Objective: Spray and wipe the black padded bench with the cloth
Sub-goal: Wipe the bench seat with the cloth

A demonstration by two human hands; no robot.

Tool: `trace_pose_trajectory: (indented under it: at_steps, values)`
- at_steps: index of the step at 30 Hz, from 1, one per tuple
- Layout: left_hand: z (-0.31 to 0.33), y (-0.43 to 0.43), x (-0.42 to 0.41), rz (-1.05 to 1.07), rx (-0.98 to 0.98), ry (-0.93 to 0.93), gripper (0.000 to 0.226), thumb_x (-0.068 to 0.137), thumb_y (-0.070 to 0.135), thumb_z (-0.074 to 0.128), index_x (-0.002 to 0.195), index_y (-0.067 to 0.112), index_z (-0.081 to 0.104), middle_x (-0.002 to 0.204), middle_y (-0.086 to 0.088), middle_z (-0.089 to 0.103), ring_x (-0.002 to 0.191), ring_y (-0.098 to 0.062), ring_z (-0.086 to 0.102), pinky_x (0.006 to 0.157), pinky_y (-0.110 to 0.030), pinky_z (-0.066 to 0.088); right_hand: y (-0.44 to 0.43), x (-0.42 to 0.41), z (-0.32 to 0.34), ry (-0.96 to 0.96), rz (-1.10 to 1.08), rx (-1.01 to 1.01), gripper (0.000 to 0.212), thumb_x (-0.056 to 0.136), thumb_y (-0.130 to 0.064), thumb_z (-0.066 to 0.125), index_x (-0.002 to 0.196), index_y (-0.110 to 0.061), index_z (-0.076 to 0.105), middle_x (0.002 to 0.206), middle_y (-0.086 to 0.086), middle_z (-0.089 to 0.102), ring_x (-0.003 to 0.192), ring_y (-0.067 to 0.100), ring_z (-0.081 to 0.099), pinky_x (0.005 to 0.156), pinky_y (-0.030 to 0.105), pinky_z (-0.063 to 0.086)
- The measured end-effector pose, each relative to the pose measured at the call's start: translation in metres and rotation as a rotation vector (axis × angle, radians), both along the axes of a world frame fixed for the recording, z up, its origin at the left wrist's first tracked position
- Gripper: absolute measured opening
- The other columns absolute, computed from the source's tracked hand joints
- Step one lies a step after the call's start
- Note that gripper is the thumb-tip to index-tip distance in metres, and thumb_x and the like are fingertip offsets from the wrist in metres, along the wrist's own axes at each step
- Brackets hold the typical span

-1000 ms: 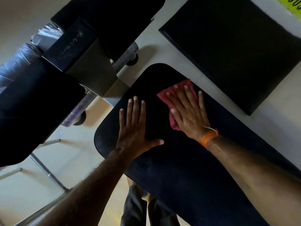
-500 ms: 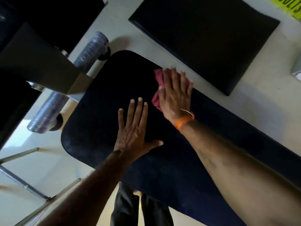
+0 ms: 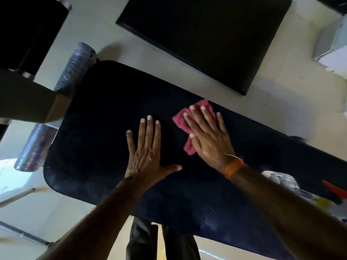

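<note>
Red cloth lies flattened under your right hand, whose straight fingers press it onto the black padded surface close to the far edge. Your left hand rests palm-down just beside it, fingers spread, holding nothing. The pad's long axis runs from its rounded end at upper left down to lower right. A stroke toward that rounded end probably needs your left hand lifted clear, since it sits between cloth and end.

Pale floor, dim light. Black flat mat lies on it. Left of mat: plastic-wrapped rollers, dark machine frame. Right of mat: grey box. Far lower left of mat: metal bars.
</note>
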State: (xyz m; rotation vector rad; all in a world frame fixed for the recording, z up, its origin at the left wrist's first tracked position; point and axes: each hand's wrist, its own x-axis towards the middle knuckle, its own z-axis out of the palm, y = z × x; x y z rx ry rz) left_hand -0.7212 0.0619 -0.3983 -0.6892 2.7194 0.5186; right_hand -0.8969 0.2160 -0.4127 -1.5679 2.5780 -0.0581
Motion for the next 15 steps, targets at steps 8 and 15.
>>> trace_pose_trajectory:
  at_steps: [8,15]
  values:
    - [0.000,0.001,-0.003,-0.018,0.007,-0.048,0.145,0.064,0.102,0.035,0.164,0.006,-0.009,0.170,-0.016,-0.023,0.157,-0.032,-0.024,0.122,-0.069,-0.008,-0.050,0.020,-0.005,-0.053,-0.167,-0.084,0.060,0.108,-0.035,0.033,0.166,-0.026,0.021,0.175,0.002,0.013,0.162,0.033,0.006,0.127,0.065,0.009]
    - [-0.003,0.000,-0.001,-0.034,-0.032,-0.033,0.144,0.066,0.103,0.034,0.164,0.006,-0.010,0.170,-0.018,-0.023,0.157,-0.035,-0.022,0.122,-0.069,-0.008,-0.065,-0.013,0.000,-0.061,-0.627,-0.063,0.062,0.106,-0.038,0.028,0.166,-0.024,0.020,0.175,0.002,0.014,0.161,0.034,0.006,0.125,0.067,0.011]
